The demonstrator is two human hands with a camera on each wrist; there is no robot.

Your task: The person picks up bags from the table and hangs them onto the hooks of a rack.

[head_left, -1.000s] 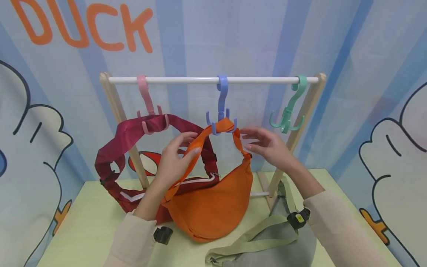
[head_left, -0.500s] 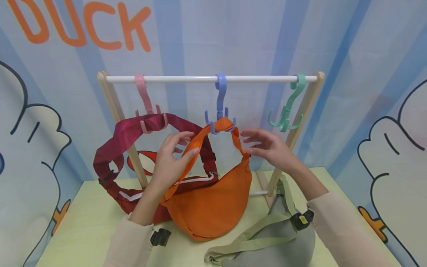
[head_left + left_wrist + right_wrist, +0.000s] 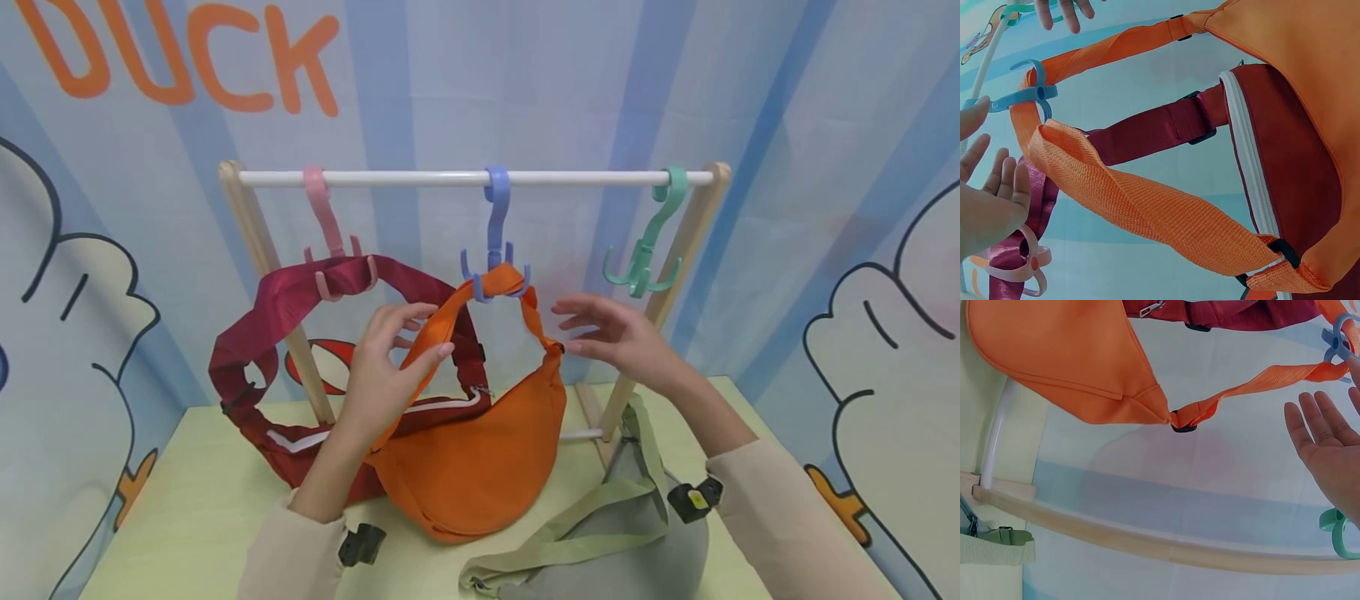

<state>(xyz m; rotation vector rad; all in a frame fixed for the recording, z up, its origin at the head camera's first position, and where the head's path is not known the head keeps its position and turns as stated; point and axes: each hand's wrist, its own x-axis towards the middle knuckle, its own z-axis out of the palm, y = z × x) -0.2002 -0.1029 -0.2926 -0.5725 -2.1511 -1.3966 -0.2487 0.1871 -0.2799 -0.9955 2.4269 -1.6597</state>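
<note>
An orange sling bag [image 3: 472, 458] hangs by its strap from the blue hook [image 3: 496, 225] in the middle of the rack. Beside the strap's left side is my left hand [image 3: 386, 367], fingers relaxed, thumb overlapping the strap in the head view; the left wrist view shows the fingers apart from the orange strap [image 3: 1141, 194]. My right hand [image 3: 618, 337] stands off to the right of the bag, fingers loosely bent and holding nothing. Behind, a dark red waist bag [image 3: 442, 417] with a white zip hangs from the pink hook [image 3: 324, 212], partly hidden by the orange bag and my left arm.
A green hook [image 3: 648, 237] hangs at the right end of the white rail [image 3: 420, 178], near the wooden post [image 3: 686, 250]. On the pale table [image 3: 187, 492] lies a grey-green bag [image 3: 622, 558] with a light green strap, below my right forearm.
My right hand has drawn back to the right, away from the orange strap. The left hand's thumb and fingers have spread a little from the strap. The bags hang as before.
</note>
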